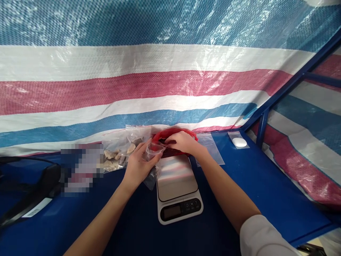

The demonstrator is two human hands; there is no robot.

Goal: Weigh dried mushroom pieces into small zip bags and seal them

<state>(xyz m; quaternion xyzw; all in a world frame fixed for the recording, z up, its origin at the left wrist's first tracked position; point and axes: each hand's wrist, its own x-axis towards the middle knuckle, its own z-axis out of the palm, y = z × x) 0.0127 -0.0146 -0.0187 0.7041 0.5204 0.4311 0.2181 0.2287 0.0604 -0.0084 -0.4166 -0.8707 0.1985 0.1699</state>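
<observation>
My left hand [141,161] is closed on a clear plastic bag [151,177], whose mouth gapes toward the right. Dark bits seem to lie low in that bag. Over a red plastic bag [174,132] behind the scale, my right hand [182,142] has its fingers bent together at the bag's opening; whatever they pinch is hidden. Between my forearms stands a white kitchen scale [177,181] with a shiny plate and a dark display. Left of my left hand, clear bags with pale, beige dried pieces [113,158] lie on the blue table.
A flat clear zip bag [210,147] lies right of the red bag. Farther right, a white rounded object [239,142] rests on a small bag. A black device [45,181] is at the left; striped sheeting [160,85] and a blue frame [277,92] enclose the table.
</observation>
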